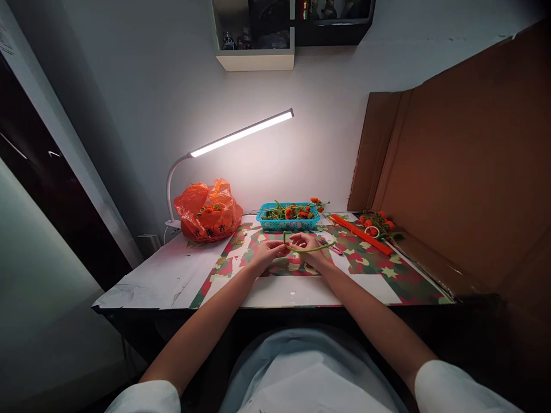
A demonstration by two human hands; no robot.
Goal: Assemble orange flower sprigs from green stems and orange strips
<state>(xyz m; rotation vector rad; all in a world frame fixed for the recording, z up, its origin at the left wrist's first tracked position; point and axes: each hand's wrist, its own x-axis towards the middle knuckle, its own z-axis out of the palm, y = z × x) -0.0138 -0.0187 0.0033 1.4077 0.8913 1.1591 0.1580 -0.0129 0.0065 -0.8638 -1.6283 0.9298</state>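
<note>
Over the middle of the table, my left hand (269, 252) and my right hand (307, 248) meet, both with fingers closed on a thin green stem (314, 249). The stem curves from between the hands and sticks out to the right. Both hands hover just above a camouflage-patterned sheet (370, 264) with stars. A roll of tape lies partly hidden under my right hand.
A blue basket (287, 218) of orange flowers and green stems stands behind the hands. An orange plastic bag (208, 212) sits left beside a lit desk lamp (241, 133). An orange strip (360, 233), loose flowers (379, 221) and a cardboard panel (465, 178) are at the right.
</note>
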